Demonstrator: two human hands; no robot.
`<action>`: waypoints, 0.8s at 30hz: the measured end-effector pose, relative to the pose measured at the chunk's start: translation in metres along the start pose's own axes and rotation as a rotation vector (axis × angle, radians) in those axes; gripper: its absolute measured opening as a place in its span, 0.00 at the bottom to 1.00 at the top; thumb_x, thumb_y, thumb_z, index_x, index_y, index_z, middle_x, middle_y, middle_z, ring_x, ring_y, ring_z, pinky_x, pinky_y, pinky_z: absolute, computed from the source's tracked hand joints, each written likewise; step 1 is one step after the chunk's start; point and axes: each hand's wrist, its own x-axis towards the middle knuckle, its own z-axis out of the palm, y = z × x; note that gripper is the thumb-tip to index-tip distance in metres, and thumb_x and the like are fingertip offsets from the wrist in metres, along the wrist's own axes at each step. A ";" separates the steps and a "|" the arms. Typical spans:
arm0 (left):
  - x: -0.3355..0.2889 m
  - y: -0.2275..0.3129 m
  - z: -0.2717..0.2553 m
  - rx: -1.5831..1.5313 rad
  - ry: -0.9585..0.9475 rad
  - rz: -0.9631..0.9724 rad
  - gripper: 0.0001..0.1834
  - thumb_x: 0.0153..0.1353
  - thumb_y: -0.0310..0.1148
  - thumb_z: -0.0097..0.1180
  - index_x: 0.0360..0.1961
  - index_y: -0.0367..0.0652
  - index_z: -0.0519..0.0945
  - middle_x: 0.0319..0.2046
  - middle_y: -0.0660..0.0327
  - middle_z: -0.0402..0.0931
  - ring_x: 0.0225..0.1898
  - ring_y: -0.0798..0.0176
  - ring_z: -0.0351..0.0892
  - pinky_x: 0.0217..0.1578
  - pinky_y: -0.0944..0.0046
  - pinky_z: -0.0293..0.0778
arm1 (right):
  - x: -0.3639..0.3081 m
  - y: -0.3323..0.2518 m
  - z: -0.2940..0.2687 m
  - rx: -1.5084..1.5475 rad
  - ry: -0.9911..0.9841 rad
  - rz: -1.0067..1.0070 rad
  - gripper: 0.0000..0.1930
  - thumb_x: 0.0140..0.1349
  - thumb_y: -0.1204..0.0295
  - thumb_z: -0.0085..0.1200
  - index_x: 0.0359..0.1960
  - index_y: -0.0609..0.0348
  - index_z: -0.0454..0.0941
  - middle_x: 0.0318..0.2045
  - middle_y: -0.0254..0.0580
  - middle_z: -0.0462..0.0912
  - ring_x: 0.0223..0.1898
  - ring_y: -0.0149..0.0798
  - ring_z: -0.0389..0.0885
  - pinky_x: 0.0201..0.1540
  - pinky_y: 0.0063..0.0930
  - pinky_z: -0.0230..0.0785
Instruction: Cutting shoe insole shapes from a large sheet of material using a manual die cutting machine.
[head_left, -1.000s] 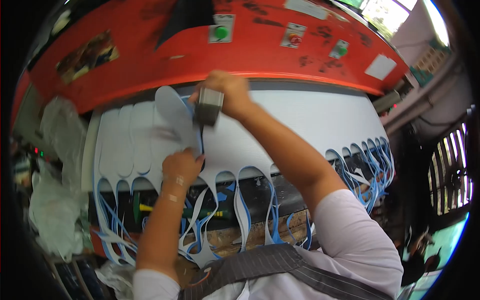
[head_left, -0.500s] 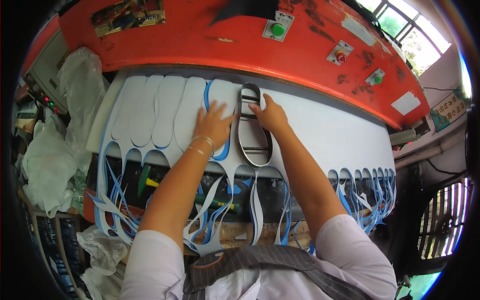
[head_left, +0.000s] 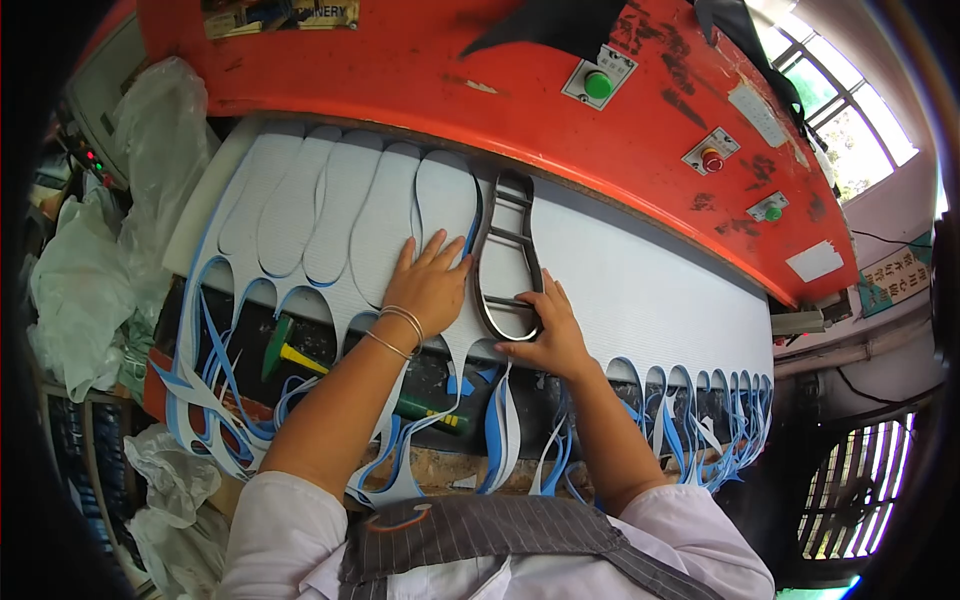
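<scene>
A sole-shaped metal cutting die (head_left: 511, 236) with crossbars stands on a white ribbed sheet (head_left: 650, 290) with blue layers showing at its cut edges. My right hand (head_left: 556, 335) grips the die's lower right rim, fingers at the lowest crossbar and thumb by the rounded near end. Just left of the die, my left hand (head_left: 432, 290) lies flat with fingers spread, over the near part of a cut sole shape (head_left: 446, 195). Several more sole outlines run leftward across the sheet.
A red machine beam (head_left: 420, 75) with a green button (head_left: 597, 85) and a red button (head_left: 712, 160) spans the far side. Cut strips (head_left: 505, 430) hang over the near edge. A green-and-yellow hammer (head_left: 300, 357) lies below the sheet. Plastic bags (head_left: 80, 300) crowd the left.
My right hand has shifted from the die's upper part to its near end. The die's far end has tilted slightly rightward. My left hand stays flat beside it, and the view has shifted.
</scene>
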 end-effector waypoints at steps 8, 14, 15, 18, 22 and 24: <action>0.011 0.015 -0.008 -0.024 -0.040 -0.048 0.22 0.62 0.37 0.41 0.57 0.53 0.74 0.66 0.64 0.59 0.71 0.61 0.48 0.69 0.48 0.39 | 0.000 0.004 -0.009 -0.042 0.096 -0.063 0.33 0.35 0.55 0.70 0.44 0.60 0.75 0.58 0.73 0.64 0.62 0.66 0.61 0.65 0.51 0.53; 0.009 0.021 -0.010 -0.006 0.077 -0.063 0.19 0.61 0.36 0.46 0.52 0.46 0.78 0.61 0.57 0.66 0.66 0.55 0.58 0.66 0.49 0.50 | -0.011 0.006 -0.036 0.075 0.099 -0.061 0.42 0.36 0.52 0.71 0.55 0.59 0.70 0.62 0.71 0.59 0.66 0.64 0.54 0.67 0.49 0.48; 0.013 0.036 -0.016 0.000 0.074 -0.056 0.19 0.61 0.36 0.46 0.52 0.46 0.78 0.61 0.57 0.66 0.66 0.55 0.58 0.66 0.49 0.50 | -0.016 0.015 -0.053 0.185 0.086 -0.037 0.45 0.37 0.52 0.72 0.58 0.58 0.68 0.63 0.69 0.58 0.67 0.62 0.53 0.67 0.49 0.47; 0.026 0.106 -0.074 -0.495 0.404 -0.124 0.13 0.59 0.31 0.52 0.44 0.41 0.81 0.40 0.53 0.80 0.43 0.47 0.78 0.45 0.60 0.73 | -0.035 0.061 -0.171 0.171 0.785 -0.163 0.34 0.52 0.61 0.66 0.58 0.61 0.68 0.62 0.50 0.65 0.65 0.51 0.60 0.66 0.42 0.52; 0.091 0.182 -0.128 -0.324 0.719 0.300 0.08 0.59 0.32 0.56 0.26 0.40 0.80 0.22 0.60 0.73 0.26 0.56 0.68 0.29 0.60 0.66 | -0.038 0.130 -0.312 0.039 1.559 0.115 0.26 0.68 0.59 0.44 0.59 0.68 0.64 0.62 0.56 0.62 0.65 0.51 0.57 0.67 0.42 0.48; 0.103 0.200 -0.138 -0.185 0.820 0.392 0.11 0.57 0.32 0.56 0.19 0.41 0.75 0.20 0.59 0.70 0.26 0.54 0.68 0.29 0.57 0.66 | -0.048 0.169 -0.333 -0.067 1.633 0.236 0.29 0.68 0.55 0.43 0.61 0.68 0.61 0.64 0.59 0.58 0.67 0.53 0.53 0.68 0.43 0.45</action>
